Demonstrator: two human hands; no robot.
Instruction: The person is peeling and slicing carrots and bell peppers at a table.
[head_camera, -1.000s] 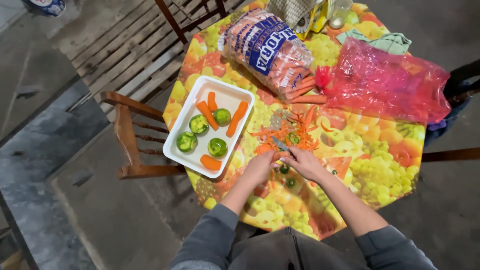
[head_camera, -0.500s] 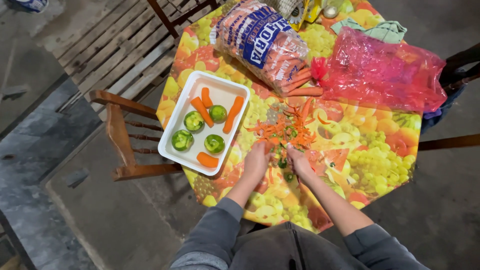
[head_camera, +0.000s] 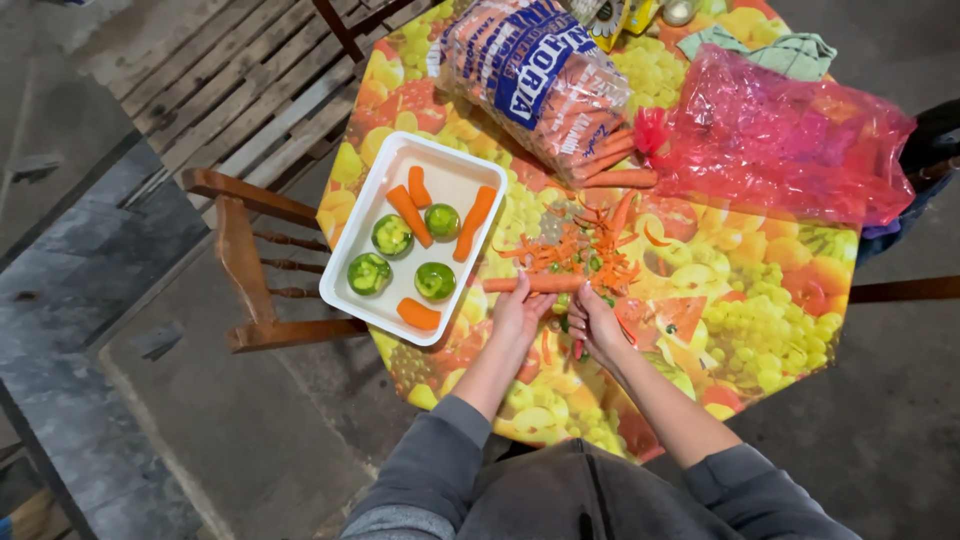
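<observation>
The step in hand reads as peeling a carrot (head_camera: 535, 284), which lies across the centre of the frame on the table (head_camera: 780, 300), its length running left to right just below the pile of peelings (head_camera: 585, 245). The left hand (head_camera: 520, 312) grips the carrot near its left-hand portion, fingers curled over it. The right hand (head_camera: 592, 322) is closed around a small tool with a red part showing below the fingers, probably a peeler (head_camera: 578, 347); its blade is too small to make out, and whether it touches the carrot cannot be told. To the left of centre stands a white tray (head_camera: 455, 170) holding four carrot pieces and four green, round vegetable pieces, so part of the batch appears already prepared. At the upper centre lies a clear bag of carrots (head_camera: 530, 75) with several carrot tips protruding from its lower right end, which suggests that much of the stock remains unworked. A pink plastic bag (head_camera: 790, 140) occupies the upper right, with a green cloth (head_camera: 790, 50) beyond it. A wooden chair (head_camera: 250, 260) stands at the left edge of the table. Judged from this layout, the next move calls for a firm hold on the carrot with the left hand, a stroke of the tool directed away from those fingers, and a turn of the carrot to bring unpeeled skin uppermost.
</observation>
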